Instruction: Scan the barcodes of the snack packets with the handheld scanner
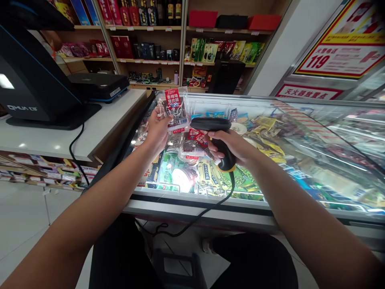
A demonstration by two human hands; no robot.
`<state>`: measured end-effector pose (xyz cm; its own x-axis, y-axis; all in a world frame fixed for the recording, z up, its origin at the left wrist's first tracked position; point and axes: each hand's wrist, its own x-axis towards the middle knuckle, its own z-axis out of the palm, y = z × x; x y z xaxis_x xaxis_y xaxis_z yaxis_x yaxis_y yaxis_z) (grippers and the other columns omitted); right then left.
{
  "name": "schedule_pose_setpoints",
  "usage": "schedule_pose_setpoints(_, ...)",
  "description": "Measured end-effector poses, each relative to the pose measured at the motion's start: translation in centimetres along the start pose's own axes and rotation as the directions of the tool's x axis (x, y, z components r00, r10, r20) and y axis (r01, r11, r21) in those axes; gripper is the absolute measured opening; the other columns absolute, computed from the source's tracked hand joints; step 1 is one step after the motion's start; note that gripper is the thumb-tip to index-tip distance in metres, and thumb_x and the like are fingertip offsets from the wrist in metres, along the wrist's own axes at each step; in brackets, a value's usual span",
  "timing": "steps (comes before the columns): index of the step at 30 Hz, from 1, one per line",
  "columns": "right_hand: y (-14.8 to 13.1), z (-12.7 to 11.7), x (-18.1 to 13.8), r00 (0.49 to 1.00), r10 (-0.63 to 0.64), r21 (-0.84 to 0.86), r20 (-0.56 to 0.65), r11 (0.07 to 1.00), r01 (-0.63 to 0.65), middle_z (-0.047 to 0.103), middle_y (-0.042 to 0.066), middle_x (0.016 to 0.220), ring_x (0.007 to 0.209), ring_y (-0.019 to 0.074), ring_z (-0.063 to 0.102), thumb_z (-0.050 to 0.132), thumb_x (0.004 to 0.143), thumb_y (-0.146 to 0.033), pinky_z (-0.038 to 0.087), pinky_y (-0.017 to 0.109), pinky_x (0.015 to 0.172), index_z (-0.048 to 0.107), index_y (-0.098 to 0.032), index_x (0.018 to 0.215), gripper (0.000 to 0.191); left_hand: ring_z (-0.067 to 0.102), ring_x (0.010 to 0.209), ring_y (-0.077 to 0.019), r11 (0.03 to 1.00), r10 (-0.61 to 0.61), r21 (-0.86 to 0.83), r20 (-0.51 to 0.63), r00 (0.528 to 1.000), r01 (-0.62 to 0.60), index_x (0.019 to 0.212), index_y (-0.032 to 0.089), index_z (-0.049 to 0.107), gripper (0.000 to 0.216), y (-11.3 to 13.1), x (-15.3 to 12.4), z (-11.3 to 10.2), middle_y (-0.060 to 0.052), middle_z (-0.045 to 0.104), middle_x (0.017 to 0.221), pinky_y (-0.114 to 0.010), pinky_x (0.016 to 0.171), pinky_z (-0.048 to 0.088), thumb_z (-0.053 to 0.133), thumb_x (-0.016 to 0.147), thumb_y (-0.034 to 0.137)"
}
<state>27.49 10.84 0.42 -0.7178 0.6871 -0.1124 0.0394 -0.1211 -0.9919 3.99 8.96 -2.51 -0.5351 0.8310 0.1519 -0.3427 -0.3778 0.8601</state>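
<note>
Between the fingers of my left hand (160, 129) is a clear snack packet (176, 106) with a red label, held upright, its barcode at the lower right corner. My right hand (228, 146) wraps round the handle of a black barcode scanner (212, 123), whose head points left toward the packet. A gap separates scanner and packet. From the scanner's grip a black cable (207, 210) hangs down in front of the freezer. More red-labelled packets (195, 138) lie just below, inside the chest freezer (192, 197).
Yellow and green bags (267, 140) fill the freezer, with a glass lid (331, 140) on the right. A counter (120, 116) at left bears a checkout machine (36, 80) and a black scale (99, 86). Stocked shelves stand behind. A stool (177, 267) is below.
</note>
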Motion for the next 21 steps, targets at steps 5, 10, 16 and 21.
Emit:
schedule_pose_setpoints(5,0.2,0.2,0.1,1.000,0.028,-0.028,-0.008,0.999,-0.028,0.052,-0.002,0.060,0.043,0.0093,0.039,0.067,0.094,-0.039,0.033,0.028,0.046,0.056,-0.021,0.078,0.026,0.074,0.093,-0.0201,0.998,-0.032,0.046,-0.004,0.999,0.032,0.099,0.026,0.052,0.027,0.0,-0.1,0.1,0.000,0.076,0.098,-0.037,0.083,0.060,0.067,0.082,0.011)
schedule_pose_setpoints(10,0.0,0.3,0.0,0.998,0.057,0.013,-0.026,0.998,-0.057,0.050,-0.003,0.059,0.043,0.0093,0.039,0.070,0.092,-0.038,0.033,0.028,0.046,0.053,-0.022,0.074,0.029,0.074,0.092,-0.0203,0.998,-0.033,0.047,0.017,0.999,0.032,0.098,0.026,0.050,0.028,0.2,-0.4,0.2,0.000,0.075,0.093,-0.038,0.082,0.060,0.068,0.081,0.012)
schedule_pose_setpoints(16,-0.3,-0.2,-0.1,0.999,0.001,-0.071,-0.054,0.997,-0.005,0.057,0.001,0.062,0.051,0.0145,0.050,0.072,0.090,-0.044,0.041,0.030,0.049,0.061,-0.022,0.079,0.027,0.071,0.081,-0.0202,0.988,-0.026,0.149,-0.024,0.999,0.029,0.099,0.025,0.053,0.028,0.5,0.3,-0.2,-0.002,0.073,0.092,-0.036,0.074,0.058,0.068,0.078,0.015)
schedule_pose_setpoints(21,-1.0,-1.9,0.4,0.927,-0.128,-0.376,-0.351,0.927,-0.014,0.072,0.009,0.085,0.077,0.0258,0.068,0.071,0.088,-0.046,0.054,0.038,0.068,0.070,-0.023,0.082,0.023,0.070,0.095,-0.0304,0.661,0.102,0.746,0.022,0.995,-0.084,0.129,0.025,0.050,0.066,1.8,2.4,-3.4,-0.011,0.071,0.110,-0.049,0.094,0.055,0.076,0.069,0.013)
